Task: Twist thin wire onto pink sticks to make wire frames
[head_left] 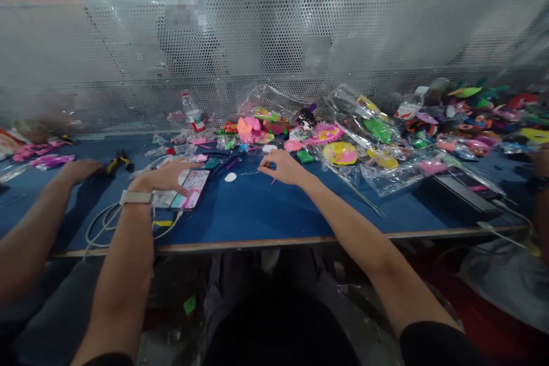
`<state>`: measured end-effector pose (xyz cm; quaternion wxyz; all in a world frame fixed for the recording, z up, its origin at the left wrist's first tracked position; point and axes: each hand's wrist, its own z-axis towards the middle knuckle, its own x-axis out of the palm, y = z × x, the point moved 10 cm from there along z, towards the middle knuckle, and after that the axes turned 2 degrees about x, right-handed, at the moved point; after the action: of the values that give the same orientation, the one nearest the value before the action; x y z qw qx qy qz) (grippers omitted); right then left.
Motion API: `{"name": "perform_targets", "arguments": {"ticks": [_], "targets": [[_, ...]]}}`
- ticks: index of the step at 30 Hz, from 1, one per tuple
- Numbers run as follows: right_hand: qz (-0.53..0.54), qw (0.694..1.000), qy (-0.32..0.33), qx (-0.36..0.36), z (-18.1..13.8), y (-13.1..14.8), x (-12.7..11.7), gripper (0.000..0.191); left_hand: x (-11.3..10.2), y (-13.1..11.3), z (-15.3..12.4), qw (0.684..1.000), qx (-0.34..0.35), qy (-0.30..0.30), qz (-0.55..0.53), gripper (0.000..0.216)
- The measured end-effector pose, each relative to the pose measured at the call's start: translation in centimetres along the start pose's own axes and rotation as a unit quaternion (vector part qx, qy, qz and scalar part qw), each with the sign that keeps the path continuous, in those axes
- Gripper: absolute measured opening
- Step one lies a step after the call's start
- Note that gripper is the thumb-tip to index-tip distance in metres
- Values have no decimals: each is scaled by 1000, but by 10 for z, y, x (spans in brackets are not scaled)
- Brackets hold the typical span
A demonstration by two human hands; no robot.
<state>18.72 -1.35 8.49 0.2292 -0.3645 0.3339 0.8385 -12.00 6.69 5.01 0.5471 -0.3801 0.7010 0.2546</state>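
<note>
My left hand (169, 176) is spread out over the upper left part of a phone (192, 190) with a lit pink and white screen. Its fingers are stretched and hold nothing. My right hand (283, 167) hovers above the blue table top with thumb and fingertips drawn together in a pinch. What it holds, if anything, is too small to make out; a thin wire-like line (249, 173) lies by the fingertips. Left of them lies a white oval piece (230, 177). A white band circles my left wrist.
Pliers (119, 163) lie near another person's hand (83, 171). A heap of bright foam pieces and clear plastic bags (377, 120) lines the perforated metal divider (274, 34). Two bottles stand there. A dark box (463, 197) sits right, white cables (100, 226) left.
</note>
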Motion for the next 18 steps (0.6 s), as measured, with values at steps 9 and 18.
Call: {"name": "perform_targets", "arguments": {"ticks": [9,18], "targets": [[-10,1000,6,2,1,4,-1,16,-9,1,0,999,9,-39,-32,98],[7,1000,13,1,-1,6,2,18,-7,9,2,999,-22,-29,-24,113]]}}
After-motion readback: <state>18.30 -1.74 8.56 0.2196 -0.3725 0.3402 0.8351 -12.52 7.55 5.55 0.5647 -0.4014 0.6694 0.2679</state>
